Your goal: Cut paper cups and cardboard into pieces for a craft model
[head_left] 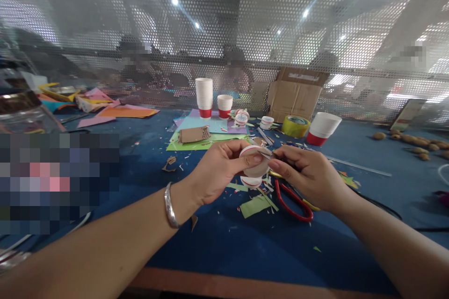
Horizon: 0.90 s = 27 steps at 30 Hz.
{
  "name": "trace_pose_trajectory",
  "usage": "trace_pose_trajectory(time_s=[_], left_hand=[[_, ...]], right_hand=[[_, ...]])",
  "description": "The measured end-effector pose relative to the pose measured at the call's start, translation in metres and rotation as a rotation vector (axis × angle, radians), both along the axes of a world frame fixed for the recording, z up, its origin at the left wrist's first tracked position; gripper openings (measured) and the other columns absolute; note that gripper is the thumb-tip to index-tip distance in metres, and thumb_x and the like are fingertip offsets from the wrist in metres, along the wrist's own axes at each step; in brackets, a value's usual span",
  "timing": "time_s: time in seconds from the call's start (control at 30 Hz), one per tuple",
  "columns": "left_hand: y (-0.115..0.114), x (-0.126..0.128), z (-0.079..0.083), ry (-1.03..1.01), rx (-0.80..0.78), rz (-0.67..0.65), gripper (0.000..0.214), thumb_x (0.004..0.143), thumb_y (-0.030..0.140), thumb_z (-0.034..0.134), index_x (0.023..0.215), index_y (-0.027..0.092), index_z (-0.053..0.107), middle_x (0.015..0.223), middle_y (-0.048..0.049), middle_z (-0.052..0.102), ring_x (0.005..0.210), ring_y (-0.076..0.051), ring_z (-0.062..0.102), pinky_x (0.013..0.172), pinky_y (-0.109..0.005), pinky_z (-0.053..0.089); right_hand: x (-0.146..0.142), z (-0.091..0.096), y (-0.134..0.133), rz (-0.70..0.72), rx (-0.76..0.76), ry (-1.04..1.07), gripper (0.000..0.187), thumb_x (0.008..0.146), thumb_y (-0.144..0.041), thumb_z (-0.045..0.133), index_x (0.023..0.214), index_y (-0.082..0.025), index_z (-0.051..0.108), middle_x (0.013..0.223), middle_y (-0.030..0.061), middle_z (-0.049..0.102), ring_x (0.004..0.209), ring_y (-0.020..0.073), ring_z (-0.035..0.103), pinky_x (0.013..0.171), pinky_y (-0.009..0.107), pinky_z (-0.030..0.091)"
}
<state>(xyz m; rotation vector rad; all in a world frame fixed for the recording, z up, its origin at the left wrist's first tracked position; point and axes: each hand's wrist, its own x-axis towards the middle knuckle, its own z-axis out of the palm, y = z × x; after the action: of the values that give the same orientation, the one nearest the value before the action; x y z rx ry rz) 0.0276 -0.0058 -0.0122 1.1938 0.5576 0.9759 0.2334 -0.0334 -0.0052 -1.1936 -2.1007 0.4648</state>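
My left hand (pixel 229 168) pinches a round white paper cup base (pixel 260 169) with a thin red line along its rim. My right hand (pixel 305 168) is closed around a thin metal-tipped tool (pixel 265 153), whose tip touches the piece; the fingers hide the rest, so its kind is unclear. Just below, another white cut cup piece (pixel 251 181) with a red line shows. Red-handled scissors (pixel 294 203) lie under my right hand, their blades hidden. Green paper scraps (pixel 255 206) are scattered beneath both hands.
Behind my hands stand a tall paper cup stack (pixel 204 96), a shorter one (pixel 225 105) and a tilted one (pixel 322 128). Nearby are yellow tape (pixel 295 126), corrugated cardboard (pixel 194 135) and a cardboard box (pixel 296 93). Coloured paper (pixel 126 111) lies left, walnut-like brown lumps (pixel 414 140) right.
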Motion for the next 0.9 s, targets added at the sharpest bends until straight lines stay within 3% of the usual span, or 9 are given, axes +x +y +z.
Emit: trace_pose_trajectory(time_s=[0.43, 0.9], left_hand=[[-0.0069, 0.0023, 0.0020, 0.002, -0.072, -0.018, 0.019, 0.076, 0.027, 0.083, 0.088, 0.015, 0.077, 0.081, -0.0018, 0.069, 0.071, -0.011, 0.061, 0.067, -0.023, 0.049], [-0.0087, 0.0002, 0.0040, 0.073, -0.060, 0.021, 0.017, 0.079, 0.031, 0.080, 0.082, 0.015, 0.074, 0.077, -0.0017, 0.069, 0.069, -0.012, 0.064, 0.067, -0.027, 0.054]], right_hand=[[-0.0001, 0.0008, -0.0051, -0.026, 0.139, 0.006, 0.035, 0.099, -0.042, 0.057, 0.073, -0.019, 0.051, 0.063, -0.0054, 0.040, 0.058, 0.0097, 0.035, 0.053, 0.024, 0.031], [-0.0010, -0.0002, -0.0065, -0.048, 0.129, -0.010, 0.037, 0.099, -0.045, 0.055, 0.072, -0.020, 0.052, 0.062, -0.0051, 0.042, 0.057, 0.0098, 0.036, 0.053, 0.024, 0.031]])
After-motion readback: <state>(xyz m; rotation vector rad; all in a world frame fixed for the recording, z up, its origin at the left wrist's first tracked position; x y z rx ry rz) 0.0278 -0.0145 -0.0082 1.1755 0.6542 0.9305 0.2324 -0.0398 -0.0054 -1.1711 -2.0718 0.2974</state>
